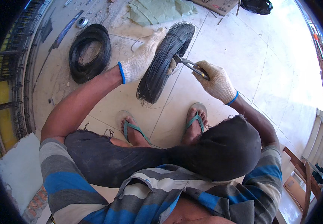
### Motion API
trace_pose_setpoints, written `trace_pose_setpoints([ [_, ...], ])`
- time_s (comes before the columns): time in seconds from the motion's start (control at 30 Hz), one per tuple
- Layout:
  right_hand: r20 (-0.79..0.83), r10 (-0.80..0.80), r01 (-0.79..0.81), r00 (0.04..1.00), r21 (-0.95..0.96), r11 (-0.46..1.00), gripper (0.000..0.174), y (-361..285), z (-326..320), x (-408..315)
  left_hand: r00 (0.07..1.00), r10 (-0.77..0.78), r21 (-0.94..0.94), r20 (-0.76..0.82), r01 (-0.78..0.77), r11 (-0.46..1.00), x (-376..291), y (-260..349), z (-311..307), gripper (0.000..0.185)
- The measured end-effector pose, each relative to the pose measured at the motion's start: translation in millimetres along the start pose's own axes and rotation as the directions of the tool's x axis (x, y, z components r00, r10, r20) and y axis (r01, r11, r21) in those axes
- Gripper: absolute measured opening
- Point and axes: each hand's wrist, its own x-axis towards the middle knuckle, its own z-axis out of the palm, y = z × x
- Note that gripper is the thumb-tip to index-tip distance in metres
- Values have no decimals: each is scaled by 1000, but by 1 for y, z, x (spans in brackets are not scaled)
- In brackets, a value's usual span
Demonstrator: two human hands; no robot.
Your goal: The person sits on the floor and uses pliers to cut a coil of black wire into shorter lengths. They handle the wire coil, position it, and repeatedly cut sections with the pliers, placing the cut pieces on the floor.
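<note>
My left hand (147, 53), in a white knit glove with a blue cuff, holds a thick bundle of dark wire lengths (161, 64) above the tiled floor. Its fingertips show at the bundle's right side. Thin wire ties run around the bundle. In my right hand (216, 79), gloved alike, are the handles of metal pliers (190, 65). The jaws of the pliers meet the right side of the bundle, close to my left fingertips; what exactly they grip cannot be told. A coil of dark wire (104, 67) lies on the floor to the left.
Behind the coil are a small metal spool (82, 22) and a long bluish strip (66, 30). A greenish sheet (161, 12), a cardboard box (220, 5) and a black plastic bag (255, 6) lie at the far side. My sandalled feet (196, 123) are below the bundle.
</note>
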Motion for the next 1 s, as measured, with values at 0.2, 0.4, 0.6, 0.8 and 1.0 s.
trace_pose_setpoints([
  [0.2, -80, -216, 221, 973, 64, 973, 19, 34, 29, 26, 1000, -21, 23, -18, 22, 1000, 4, -11, -2, 82],
  [0.4, -130, -280, 299, 951, 167, 940, 19, 58, 56, 56, 999, -53, -31, 4, 53, 998, 0, -12, -1, 87],
  [0.6, -243, -380, 436, 893, 246, 866, 24, 67, 85, 85, 1000, -3, 22, 18, 2, 1000, 2, -14, 0, 90],
  [0.8, -244, -389, 446, 888, 258, 857, 23, 68, 91, 90, 998, -23, -14, 60, 24, 1000, -9, -10, -7, 81],
  [1.0, -157, -368, 397, 917, 240, 886, 28, 78, 82, 85, 985, -144, 99, 91, 135, 986, -11, -13, -10, 40],
])
